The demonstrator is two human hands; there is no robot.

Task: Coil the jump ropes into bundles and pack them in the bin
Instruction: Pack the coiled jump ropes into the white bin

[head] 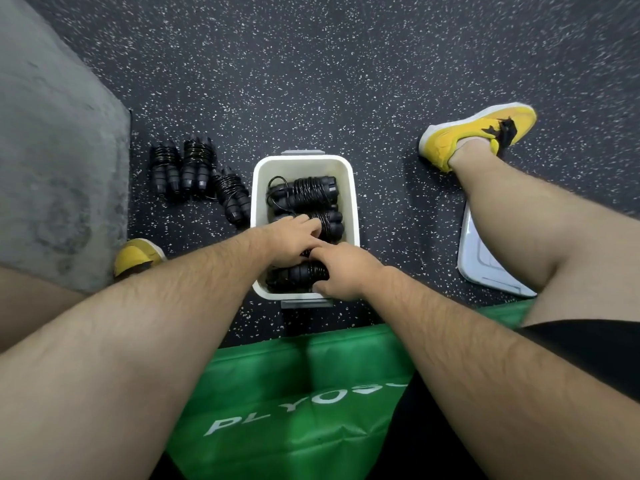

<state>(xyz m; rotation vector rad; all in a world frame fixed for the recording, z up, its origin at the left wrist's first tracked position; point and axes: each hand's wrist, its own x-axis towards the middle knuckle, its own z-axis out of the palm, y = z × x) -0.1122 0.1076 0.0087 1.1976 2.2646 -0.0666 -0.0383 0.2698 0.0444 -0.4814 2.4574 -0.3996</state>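
A white bin (349,188) stands on the dark speckled floor between my legs. Inside it lie three black coiled jump rope bundles: one at the far end (306,192), one in the middle (330,223), one at the near end (294,273). My left hand (291,237) reaches into the bin, fingers resting on the middle bundle. My right hand (341,270) is curled over the near bundle, pressing it against the bin's near right corner. Three more coiled bundles (197,171) lie on the floor left of the bin.
The bin's pale lid (485,265) lies on the floor at right, partly under my right leg. I sit on a green padded box (294,393). A grey wall base (52,150) rises at left. My yellow shoes (478,133) rest on either side.
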